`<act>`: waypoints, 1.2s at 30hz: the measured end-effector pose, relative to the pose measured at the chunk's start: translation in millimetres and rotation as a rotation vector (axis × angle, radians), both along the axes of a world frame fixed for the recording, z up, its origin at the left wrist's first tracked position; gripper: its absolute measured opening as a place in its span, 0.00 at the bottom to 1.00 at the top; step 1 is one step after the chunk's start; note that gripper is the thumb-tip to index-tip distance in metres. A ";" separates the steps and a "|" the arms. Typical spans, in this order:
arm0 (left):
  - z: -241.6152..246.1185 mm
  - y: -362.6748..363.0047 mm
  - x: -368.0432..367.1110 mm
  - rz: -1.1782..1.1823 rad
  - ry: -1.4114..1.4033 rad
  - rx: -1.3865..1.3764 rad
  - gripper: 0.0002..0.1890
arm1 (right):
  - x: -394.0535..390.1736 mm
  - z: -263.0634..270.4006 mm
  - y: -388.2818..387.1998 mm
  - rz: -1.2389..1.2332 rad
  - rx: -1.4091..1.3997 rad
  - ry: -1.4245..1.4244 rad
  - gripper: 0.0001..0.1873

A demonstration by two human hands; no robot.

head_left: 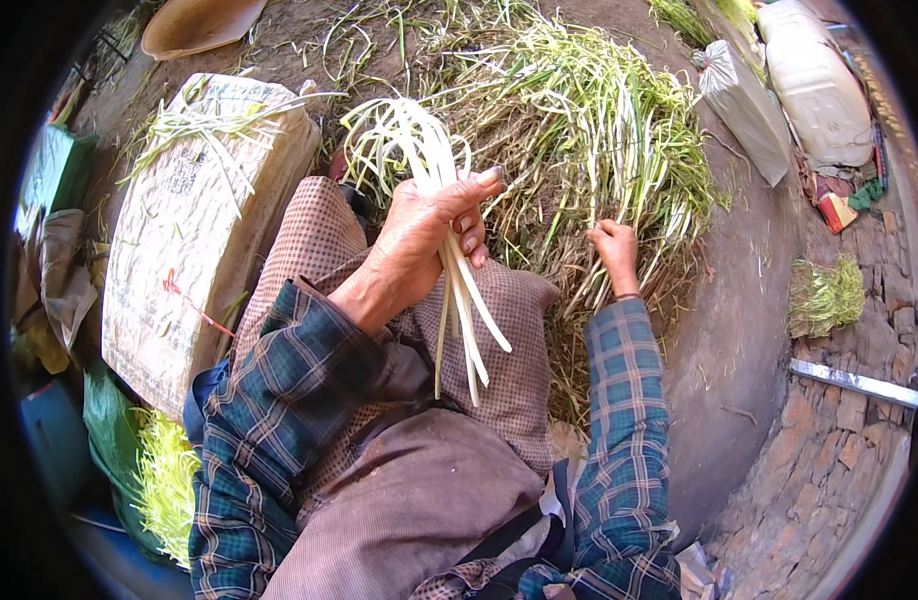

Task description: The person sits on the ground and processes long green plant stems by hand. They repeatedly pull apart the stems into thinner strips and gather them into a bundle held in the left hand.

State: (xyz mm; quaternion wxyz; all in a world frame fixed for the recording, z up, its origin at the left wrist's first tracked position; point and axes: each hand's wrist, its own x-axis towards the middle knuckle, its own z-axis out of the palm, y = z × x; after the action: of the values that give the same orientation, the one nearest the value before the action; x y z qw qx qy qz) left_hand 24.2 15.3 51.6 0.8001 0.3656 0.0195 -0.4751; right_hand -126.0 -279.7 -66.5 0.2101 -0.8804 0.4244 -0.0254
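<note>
My left hand [429, 236] grips a small bundle of pale chive-like stalks [421, 142] above my lap. Their thin leaves curl over at the far end, and the straight white ends hang down toward my checked trousers [496, 330]. To the right, my right hand [616, 251] is at the near side of a large heap of similar green and white stalks [616, 120]. Its fingers are pinched together on a few stalks there; the fingertips are partly hidden. Dry, brownish roots and litter mix into the heap's lower part.
At left stands a white woven-wrapped block [166, 247], with loose stalks [211, 127] on top. Yellow-green stalks [166, 480] lie beside a green bag [114, 442]. On the right are a grey bag [751, 112], a white plastic jug [819, 90], a small cut bunch [826, 296] and a metal bar [856, 382].
</note>
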 end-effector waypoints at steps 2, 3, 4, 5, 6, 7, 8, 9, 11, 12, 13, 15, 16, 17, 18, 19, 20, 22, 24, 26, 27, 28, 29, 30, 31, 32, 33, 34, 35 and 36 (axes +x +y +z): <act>-1.3 -0.5 0.0 0.024 0.010 -0.014 0.12 | -6.5 27.2 -0.3 0.016 0.212 -0.209 0.04; -1.7 -0.7 -0.9 0.012 0.003 -0.019 0.13 | -9.2 43.3 2.0 0.013 0.239 -0.288 0.03; -1.8 -1.2 -1.4 0.006 -0.001 -0.006 0.15 | -12.8 61.3 6.4 -0.006 0.409 -0.429 0.04; -1.7 -1.5 -2.4 0.002 -0.008 -0.005 0.16 | -17.8 80.6 12.5 -0.057 0.555 -0.535 0.05; -1.6 -1.4 -2.9 -0.002 -0.007 0.019 0.16 | -22.4 98.3 20.5 -0.097 0.629 -0.693 0.07; -1.7 -2.0 -3.4 -0.002 -0.005 0.027 0.15 | -27.8 114.0 29.5 -0.069 0.721 -0.868 0.08; -2.2 -2.7 -4.9 -0.003 -0.001 0.035 0.14 | -36.8 127.1 40.0 -0.012 0.662 -0.929 0.08; -2.9 -2.9 -6.4 -0.008 -0.008 0.048 0.13 | -43.4 131.8 52.9 0.030 0.488 -0.946 0.08; -5.6 -3.1 -8.4 -0.012 -0.036 0.054 0.12 | -53.5 120.9 87.5 0.029 0.546 -0.943 0.08; -7.4 -2.8 -9.4 -0.016 -0.025 0.041 0.11 | -56.3 116.1 101.0 -0.072 0.753 -0.788 0.08; -9.4 -2.8 -11.0 -0.034 -0.030 0.060 0.09 | -60.2 113.0 113.8 -0.229 0.904 -0.579 0.08; -13.2 -2.5 -12.5 -0.052 -0.037 0.090 0.08 | -67.0 112.4 135.2 -0.264 0.995 -0.687 0.08; -14.9 -1.3 -13.8 -0.087 -0.028 0.098 0.08 | -71.7 115.3 145.4 -0.119 1.010 -0.794 0.07; -16.0 -0.7 -15.2 -0.130 -0.028 0.092 0.08 | -75.6 122.6 152.2 -0.002 0.847 -0.688 0.07; -16.4 -0.9 -15.3 -0.171 -0.028 0.102 0.09 | -74.9 126.2 161.0 0.030 0.809 -0.631 0.06; -16.5 -0.7 -16.2 -0.211 -0.027 0.112 0.09 | -74.8 131.4 168.8 0.077 0.770 -0.594 0.06; -16.6 0.0 -18.2 -0.239 -0.069 0.145 0.11 | -74.3 136.5 174.6 0.148 0.703 -0.578 0.07; -16.6 1.0 -20.7 -0.287 -0.078 0.104 0.14 | -73.0 144.3 183.4 0.202 0.711 -0.559 0.07; -16.9 1.7 -22.5 -0.322 -0.109 0.050 0.15 | -72.1 145.9 189.8 0.275 0.694 -0.514 0.07; -18.0 2.5 -23.1 -0.304 -0.116 0.027 0.15 | -72.7 143.3 193.5 0.391 0.622 -0.474 0.07; -18.8 2.7 -22.8 -0.288 -0.124 0.020 0.14 | -73.8 141.9 194.8 0.421 0.674 -0.432 0.07; -19.5 2.8 -22.3 -0.259 -0.130 0.043 0.12 | -73.8 140.1 195.2 0.485 0.668 -0.372 0.08; -20.2 3.1 -21.8 -0.238 -0.145 0.046 0.11 | -73.5 139.5 195.2 0.554 0.652 -0.344 0.08; -20.8 2.8 -21.5 -0.220 -0.158 0.050 0.11 | -71.1 138.3 194.8 0.556 0.678 -0.318 0.08; -21.1 2.6 -21.5 -0.212 -0.168 0.058 0.10 | -67.3 138.5 193.7 0.510 0.681 -0.336 0.08; -21.2 1.8 -21.9 -0.184 -0.180 0.053 0.09 | -61.2 138.8 191.9 0.461 0.693 -0.341 0.08; -21.1 1.5 -22.7 -0.182 -0.214 0.066 0.09 | -53.7 140.0 189.1 0.409 0.683 -0.341 0.08; -20.7 0.7 -23.9 -0.181 -0.251 0.073 0.09 | -43.4 138.1 189.6 0.312 0.649 -0.444 0.11; -20.2 -0.2 -25.5 -0.179 -0.292 0.090 0.09 | -29.9 135.4 188.0 0.288 0.615 -0.568 0.14; -19.8 -1.8 -27.9 -0.161 -0.337 0.087 0.10 | -17.0 133.1 185.6 0.251 0.528 -0.573 0.15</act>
State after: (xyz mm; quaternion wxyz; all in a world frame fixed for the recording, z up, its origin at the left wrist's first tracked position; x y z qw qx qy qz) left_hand -3.7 13.5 31.8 0.7348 0.4746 -0.1238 -0.4685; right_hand -143.0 -94.0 66.6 0.5399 -0.7985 0.2301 -0.1342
